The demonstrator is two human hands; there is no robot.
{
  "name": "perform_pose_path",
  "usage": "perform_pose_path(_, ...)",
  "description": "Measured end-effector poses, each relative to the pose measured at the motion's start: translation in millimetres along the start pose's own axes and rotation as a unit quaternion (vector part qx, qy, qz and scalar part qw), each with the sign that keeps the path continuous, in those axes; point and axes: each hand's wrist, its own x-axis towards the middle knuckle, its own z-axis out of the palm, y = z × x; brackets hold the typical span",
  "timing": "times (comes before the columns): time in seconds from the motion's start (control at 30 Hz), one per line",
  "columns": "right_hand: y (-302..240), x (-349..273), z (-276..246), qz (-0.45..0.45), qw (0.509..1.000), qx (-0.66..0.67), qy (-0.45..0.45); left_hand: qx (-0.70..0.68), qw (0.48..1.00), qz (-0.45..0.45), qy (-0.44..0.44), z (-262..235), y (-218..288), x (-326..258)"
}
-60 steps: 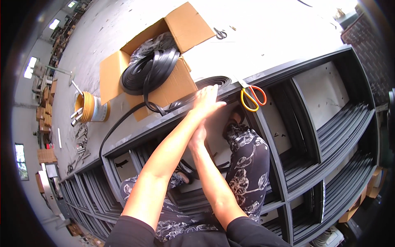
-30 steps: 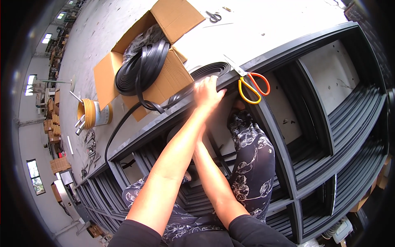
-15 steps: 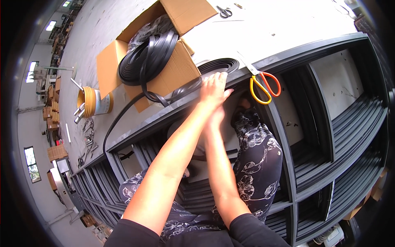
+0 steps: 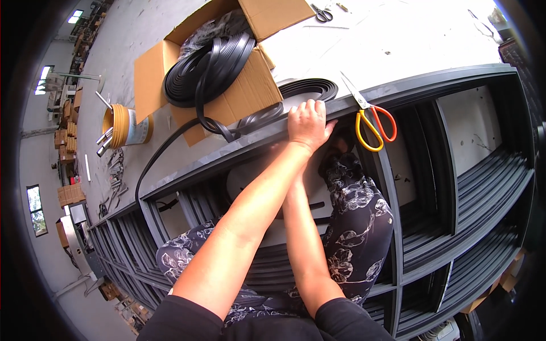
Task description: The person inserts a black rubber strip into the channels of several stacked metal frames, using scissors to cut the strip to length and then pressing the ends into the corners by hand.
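Observation:
My left hand (image 4: 307,126) is closed over the upper rail of a dark grey metal frame (image 4: 398,86), fingers on top and thumb on the near side. Just below, my right hand (image 4: 301,172) is mostly hidden behind the left wrist, its fingers blurred and out of sight. A black rubber strip (image 4: 159,154) runs from a coil (image 4: 196,71) in an open cardboard box, along and over the rail to the left. A second flat coil (image 4: 313,87) lies just beyond the left hand. Scissors (image 4: 372,126) with yellow and orange handles rest across the rail to the right.
The cardboard box (image 4: 250,85) stands beyond the rail. A yellow bucket (image 4: 120,128) with metal tubes sits at the left, near scattered offcuts (image 4: 116,170). Black-handled scissors (image 4: 323,15) lie on the far floor. Stacked frames (image 4: 489,182) surround my patterned trouser legs (image 4: 358,227).
The view has shifted slightly. My left hand keeps its place on the rail, while the right hand has slipped further behind the left wrist.

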Motion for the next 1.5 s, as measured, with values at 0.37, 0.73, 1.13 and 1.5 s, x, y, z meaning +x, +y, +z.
perform_pose_path(0.37, 49.9, -102.8, -18.2, 0.160, 0.972, -0.121, -0.125, -0.009, 0.997, -0.068, -0.023, -2.7, 12.0, 13.0)
perform_pose_path(0.73, 46.7, -32.1, 16.4, 0.273, 0.957, 0.086, 0.046, -0.076, 0.992, -0.038, -0.088, -30.3, -70.4, -47.0)
perform_pose_path(1.13, 74.4, 7.9, -59.6, 0.194, 0.979, 0.006, -0.066, 0.058, 0.998, -0.022, 0.025, -10.0, -46.7, -50.3)
perform_pose_path(1.5, 73.9, -9.7, -40.5, 0.191, 0.952, 0.143, -0.194, 0.036, 0.996, 0.003, 0.084, 1.9, -33.0, -35.2)
